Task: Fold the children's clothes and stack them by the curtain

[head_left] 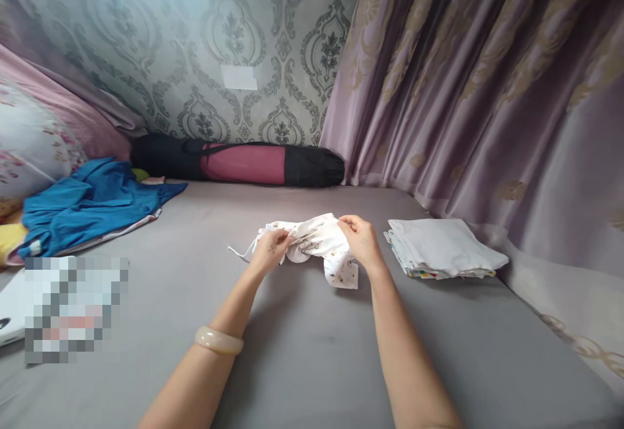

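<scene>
No text, number or brand can be read. On the far wall (273, 19), the pale rectangle (238, 77) gives no legible letter; the object (73, 312) at near left is pixelated; marks on the white cloth (319, 231) are too small.

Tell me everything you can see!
printed garment: one, white, centre
folded cloth stack: one, mostly white, right
blue cloth: one, blue, left
floral bundle: one, white and pink, far left
yellow cloth: one, yellow, left edge
green thing: one, green, beside blue cloth
wall: one, grey patterned, back
long bag: one, black and maroon, along wall
pale rectangle: one, whitish, on wall
curtain: count unclear, purple and gold, right
bed-like surface: one, grey, underneath
white object: one, white, lower left
pixelated patch: one, mixed, beside it
bracelet: one, cream, left forearm
left hand: one, holding garment
right hand: one, holding garment
</scene>
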Available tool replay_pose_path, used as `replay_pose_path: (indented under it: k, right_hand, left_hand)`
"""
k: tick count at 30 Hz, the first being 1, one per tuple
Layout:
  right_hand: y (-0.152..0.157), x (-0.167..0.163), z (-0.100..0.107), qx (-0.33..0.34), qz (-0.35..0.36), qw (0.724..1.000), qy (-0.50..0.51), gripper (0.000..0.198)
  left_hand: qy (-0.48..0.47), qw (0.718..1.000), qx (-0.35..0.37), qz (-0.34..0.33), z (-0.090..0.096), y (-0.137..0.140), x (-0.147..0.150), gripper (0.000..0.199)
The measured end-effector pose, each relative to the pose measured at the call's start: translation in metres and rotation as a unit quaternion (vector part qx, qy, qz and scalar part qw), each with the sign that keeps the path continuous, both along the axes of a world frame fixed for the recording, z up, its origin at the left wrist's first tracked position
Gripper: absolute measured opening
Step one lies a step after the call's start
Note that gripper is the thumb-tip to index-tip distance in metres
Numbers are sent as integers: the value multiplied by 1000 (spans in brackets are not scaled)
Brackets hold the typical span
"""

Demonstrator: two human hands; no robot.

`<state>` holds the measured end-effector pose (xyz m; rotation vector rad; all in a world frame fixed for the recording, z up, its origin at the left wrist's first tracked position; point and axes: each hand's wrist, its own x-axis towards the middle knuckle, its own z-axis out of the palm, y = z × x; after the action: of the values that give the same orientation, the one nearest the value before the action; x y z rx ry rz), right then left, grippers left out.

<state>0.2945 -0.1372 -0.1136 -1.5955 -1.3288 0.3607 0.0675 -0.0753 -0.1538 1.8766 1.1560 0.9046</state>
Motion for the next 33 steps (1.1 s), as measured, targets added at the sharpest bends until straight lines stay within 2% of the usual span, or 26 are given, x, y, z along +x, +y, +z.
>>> replay_pose_path:
  k: [5,8,11,13,15,18,20,21,24,25,28,29,32,33]
  right_hand:
    - [-14,5,9,-22,45,998,-23,30]
    - [-27,-1,25,-39,69,992,-95,24]
    - [-34,-10,44,-34,65,983,-167,23]
    - [-35,-16,60,-8,51,981,-185,22]
    - [-36,-20,78,44,32,980,-190,22]
    - [-38,-23,105,165,-37,968,-186,28]
    - [-37,-23,116,234,-84,949,-194,34]
    - [-36,-23,119,239,-86,944,-213,36]
    - [-32,-20,120,188,-36,935,-297,37]
    - [-30,-19,119,189,-34,931,-311,37]
    - [-25,-18,117,259,-84,910,-311,35]
    - [-24,-18,116,264,-78,906,-322,34]
    - [-17,-19,113,229,-15,900,-370,31]
    - [-14,-18,112,229,-21,901,-367,30]
  left_hand:
    - [-148,983,-104,13,19,-8,-28,40]
    - [-184,976,-94,65,34,-7,-42,45]
    - [-199,972,-17,126,54,-7,-49,41]
    - [-185,969,68,151,74,-11,-53,36]
    - [-136,961,182,157,100,-17,-59,32]
    - [-25,928,340,150,141,-26,-72,29]
    - [27,908,392,146,163,-25,-81,26]
    - [58,906,399,126,170,-22,-86,24]
    - [151,910,385,18,178,-10,-94,19]
    - [150,907,392,23,177,-7,-94,19]
    - [67,877,448,162,171,-3,-89,21]
    - [58,868,459,181,169,-2,-86,20]
    - [102,874,454,140,162,2,-78,17]
    - [102,876,447,150,160,4,-77,16]
